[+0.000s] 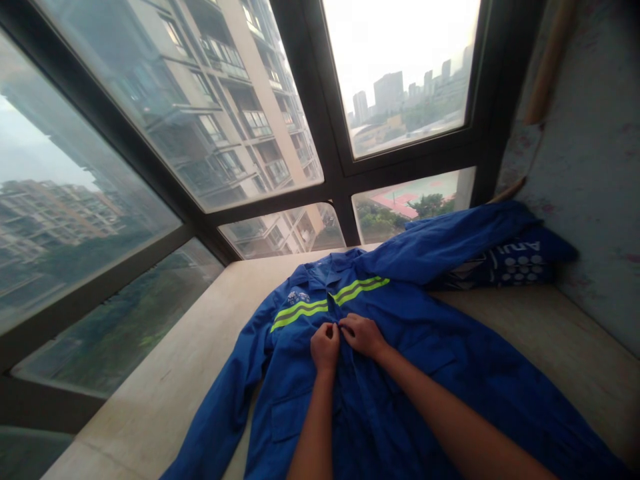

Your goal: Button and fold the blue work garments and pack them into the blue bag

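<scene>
A blue work jacket [295, 360] with yellow-green reflective stripes across the chest lies spread on a pale window ledge, its collar toward the window. Both of my hands meet at its front opening, just below the stripes. My left hand [325, 347] is closed, fingertips pinching the placket edge. Close beside it, my right hand [363, 335] pinches the other side of the placket. Whatever small fastener may sit between the fingertips is hidden. One sleeve runs down the left side; another part of the jacket stretches up to the right over a dark blue printed bundle [525, 263].
Dark-framed windows [345, 180] rise behind and to the left of the ledge [200, 340], with tall buildings outside. A patterned wall [595, 167] stands on the right, with a wooden stick [550, 67] against it.
</scene>
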Action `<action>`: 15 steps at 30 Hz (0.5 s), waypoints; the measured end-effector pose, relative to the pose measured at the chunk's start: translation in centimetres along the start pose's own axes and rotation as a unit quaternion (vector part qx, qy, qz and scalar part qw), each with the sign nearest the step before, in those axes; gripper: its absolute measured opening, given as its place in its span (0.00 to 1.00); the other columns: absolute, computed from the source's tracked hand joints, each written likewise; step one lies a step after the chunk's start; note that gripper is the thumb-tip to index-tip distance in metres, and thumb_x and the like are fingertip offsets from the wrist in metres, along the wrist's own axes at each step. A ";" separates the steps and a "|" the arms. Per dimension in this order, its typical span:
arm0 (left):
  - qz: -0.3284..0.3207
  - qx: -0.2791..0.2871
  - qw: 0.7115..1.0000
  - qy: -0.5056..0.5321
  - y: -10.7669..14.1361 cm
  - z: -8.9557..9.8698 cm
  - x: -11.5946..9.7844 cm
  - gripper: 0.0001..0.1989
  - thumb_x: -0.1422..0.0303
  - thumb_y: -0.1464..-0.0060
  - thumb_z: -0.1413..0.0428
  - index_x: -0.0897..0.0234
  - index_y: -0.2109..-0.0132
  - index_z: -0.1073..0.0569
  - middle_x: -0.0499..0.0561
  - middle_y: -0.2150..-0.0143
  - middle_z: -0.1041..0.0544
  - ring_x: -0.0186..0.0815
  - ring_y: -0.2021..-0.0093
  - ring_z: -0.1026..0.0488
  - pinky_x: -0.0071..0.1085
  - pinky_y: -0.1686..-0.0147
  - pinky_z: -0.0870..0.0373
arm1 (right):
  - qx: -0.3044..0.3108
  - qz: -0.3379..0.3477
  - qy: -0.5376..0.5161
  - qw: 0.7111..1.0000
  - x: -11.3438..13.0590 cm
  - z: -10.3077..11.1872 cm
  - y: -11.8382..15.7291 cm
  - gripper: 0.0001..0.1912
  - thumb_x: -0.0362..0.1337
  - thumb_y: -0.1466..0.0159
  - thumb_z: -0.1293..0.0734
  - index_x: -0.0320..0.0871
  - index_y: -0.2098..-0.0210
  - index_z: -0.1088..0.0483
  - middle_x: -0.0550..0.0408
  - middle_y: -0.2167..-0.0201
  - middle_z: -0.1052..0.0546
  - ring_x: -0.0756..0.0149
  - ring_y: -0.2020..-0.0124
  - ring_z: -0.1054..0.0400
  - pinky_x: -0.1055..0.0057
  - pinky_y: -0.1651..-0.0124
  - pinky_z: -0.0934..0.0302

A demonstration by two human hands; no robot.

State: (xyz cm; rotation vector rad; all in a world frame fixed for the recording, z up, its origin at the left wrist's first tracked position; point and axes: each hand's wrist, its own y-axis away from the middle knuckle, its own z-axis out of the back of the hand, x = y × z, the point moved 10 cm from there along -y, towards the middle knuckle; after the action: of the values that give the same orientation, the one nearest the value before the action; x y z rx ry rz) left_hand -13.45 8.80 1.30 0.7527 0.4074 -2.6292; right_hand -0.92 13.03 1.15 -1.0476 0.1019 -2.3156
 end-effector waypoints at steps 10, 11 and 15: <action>0.064 0.070 0.981 -0.170 -1.8 1.4 0.6 0.07 0.66 0.48 0.43 0.63 0.69 0.22 0.62 0.66 0.19 0.50 0.62 0.21 0.36 0.65 0.33 | -0.026 -0.026 0.007 0.999 -1.1 0.2 -0.4 0.13 0.32 0.35 0.39 0.45 0.56 0.24 0.53 0.60 0.22 0.65 0.57 0.28 0.75 0.54 0.38; 0.057 0.068 0.980 -0.180 -2.2 1.7 0.5 0.08 0.67 0.47 0.44 0.64 0.67 0.22 0.63 0.64 0.19 0.50 0.61 0.21 0.37 0.63 0.33 | -0.023 -0.025 0.006 0.999 -1.1 0.1 -0.5 0.13 0.32 0.35 0.39 0.46 0.56 0.24 0.53 0.60 0.22 0.65 0.57 0.28 0.75 0.54 0.38; 0.008 0.050 0.982 -0.184 -4.8 1.9 -0.9 0.14 0.65 0.39 0.51 0.63 0.53 0.24 0.61 0.53 0.21 0.46 0.52 0.24 0.36 0.56 0.33 | -0.012 -0.023 0.002 1.000 -1.1 -0.1 -0.5 0.12 0.33 0.35 0.39 0.46 0.57 0.24 0.53 0.60 0.22 0.66 0.58 0.28 0.75 0.55 0.38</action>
State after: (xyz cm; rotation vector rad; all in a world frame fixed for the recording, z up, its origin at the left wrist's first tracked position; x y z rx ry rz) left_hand -15.59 12.59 4.20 0.2829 0.1641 -2.7098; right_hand -0.67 14.04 0.56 -1.0669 0.1076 -2.3633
